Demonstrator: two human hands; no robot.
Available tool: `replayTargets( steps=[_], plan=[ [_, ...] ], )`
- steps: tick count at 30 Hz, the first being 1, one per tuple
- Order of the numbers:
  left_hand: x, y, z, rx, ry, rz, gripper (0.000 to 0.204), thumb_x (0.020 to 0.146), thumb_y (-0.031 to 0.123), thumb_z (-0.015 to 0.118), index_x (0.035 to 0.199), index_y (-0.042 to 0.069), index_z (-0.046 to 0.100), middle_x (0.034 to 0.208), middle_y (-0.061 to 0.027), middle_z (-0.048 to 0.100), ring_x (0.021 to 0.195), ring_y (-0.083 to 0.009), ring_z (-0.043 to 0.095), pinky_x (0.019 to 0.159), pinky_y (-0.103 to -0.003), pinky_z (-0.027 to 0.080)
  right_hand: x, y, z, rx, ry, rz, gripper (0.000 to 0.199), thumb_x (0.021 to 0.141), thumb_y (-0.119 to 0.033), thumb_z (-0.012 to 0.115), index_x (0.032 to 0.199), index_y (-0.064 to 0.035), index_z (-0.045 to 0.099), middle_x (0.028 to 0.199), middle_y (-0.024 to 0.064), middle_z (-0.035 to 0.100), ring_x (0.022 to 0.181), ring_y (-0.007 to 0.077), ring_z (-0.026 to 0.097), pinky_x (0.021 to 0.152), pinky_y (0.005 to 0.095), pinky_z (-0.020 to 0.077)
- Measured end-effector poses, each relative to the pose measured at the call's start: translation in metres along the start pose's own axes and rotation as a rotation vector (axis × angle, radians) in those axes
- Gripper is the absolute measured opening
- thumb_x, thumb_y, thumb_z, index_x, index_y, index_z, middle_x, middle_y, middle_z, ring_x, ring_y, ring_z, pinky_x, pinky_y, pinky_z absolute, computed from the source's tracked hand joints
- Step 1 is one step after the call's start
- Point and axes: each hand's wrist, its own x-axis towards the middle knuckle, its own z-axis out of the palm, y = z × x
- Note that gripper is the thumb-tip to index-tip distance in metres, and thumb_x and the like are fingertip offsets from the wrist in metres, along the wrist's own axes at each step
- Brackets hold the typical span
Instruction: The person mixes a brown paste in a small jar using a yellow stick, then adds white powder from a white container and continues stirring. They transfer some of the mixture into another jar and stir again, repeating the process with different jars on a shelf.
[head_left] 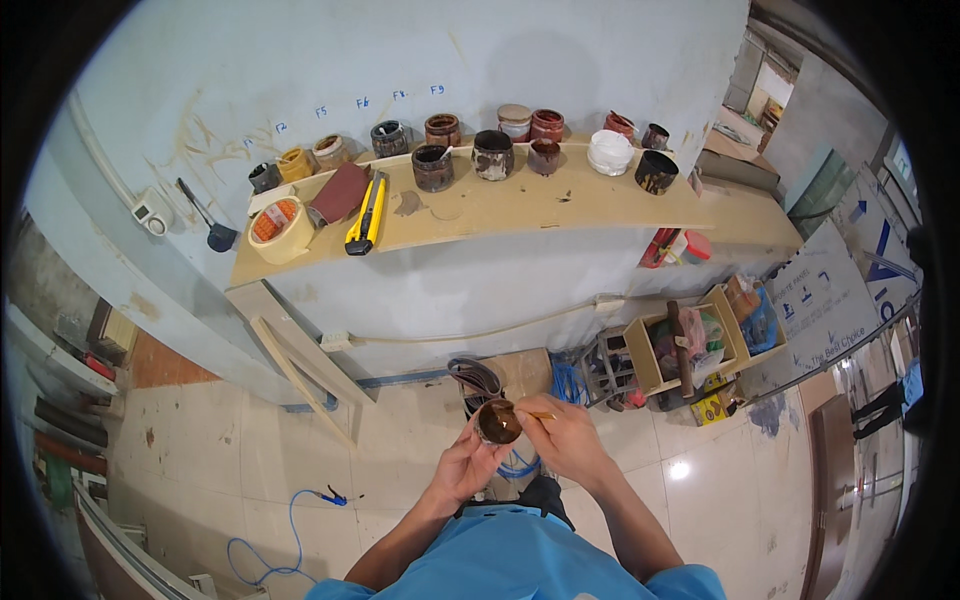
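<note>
In my left hand (470,462) is a small round jar (499,422) with dark brown, glossy liquid inside. My fingers are wrapped round its side, and its open mouth faces up toward me. Just right of the jar, my right hand (568,440) pinches a thin yellowish stick (541,415). One end of the stick points over the jar's rim; whether that end carries bristles cannot be made out. Both hands are in front of my body, below the wall shelf (520,212).
Along the shelf stand several paint jars, among them a white tub (610,152) and a black pot (656,173). A yellow utility knife (367,214) and a tape roll (281,230) lie at its left. Wooden boxes (651,355) and a blue air hose (295,535) are on the floor.
</note>
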Motion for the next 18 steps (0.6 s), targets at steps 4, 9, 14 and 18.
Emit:
replayTargets(
  steps=[4, 9, 14, 18],
  plan=[
    [-0.001, 0.002, 0.0, 0.004, 0.01, -0.005, 0.069, 0.106, 0.021, 0.07, 0.166, 0.009, 0.037, 0.164, -0.0104, 0.05, 0.153, -0.0268, 0.046, 0.131, -0.047, 0.036, -0.002, -0.003, -0.007, 0.095, -0.162, 0.044, 0.012, 0.105, -0.011, 0.064, 0.11, -0.0003, 0.068, 0.104, 0.0166, 0.075, 0.089, 0.0392, 0.074, 0.08, 0.0447, 0.0576],
    [0.003, -0.001, -0.003, -0.04, 0.002, -0.03, 0.071, 0.106, 0.019, 0.07, 0.167, 0.009, 0.036, 0.164, -0.0106, 0.05, 0.151, -0.0274, 0.05, 0.128, -0.047, 0.042, 0.006, -0.006, 0.002, 0.179, -0.076, 0.059, 0.012, 0.104, -0.012, 0.063, 0.109, -0.0023, 0.069, 0.103, 0.0157, 0.076, 0.09, 0.0389, 0.074, 0.079, 0.045, 0.0575],
    [0.004, 0.003, -0.002, -0.032, -0.018, -0.014, 0.072, 0.106, 0.019, 0.07, 0.168, 0.009, 0.035, 0.164, -0.0104, 0.05, 0.151, -0.0273, 0.049, 0.128, -0.047, 0.041, 0.003, -0.002, -0.01, -0.004, -0.122, 0.078, 0.012, 0.104, -0.011, 0.064, 0.11, -0.0012, 0.068, 0.103, 0.0175, 0.076, 0.09, 0.04, 0.074, 0.078, 0.0453, 0.0583],
    [0.007, 0.003, 0.0, -0.028, -0.03, -0.02, 0.073, 0.106, 0.02, 0.07, 0.168, 0.01, 0.034, 0.165, -0.0109, 0.048, 0.152, -0.0276, 0.049, 0.128, -0.046, 0.041, 0.004, -0.002, -0.005, 0.179, -0.09, -0.013, 0.014, 0.105, -0.011, 0.065, 0.108, 0.0008, 0.072, 0.099, 0.0171, 0.075, 0.08, 0.0371, 0.074, 0.071, 0.041, 0.0579]
  ],
)
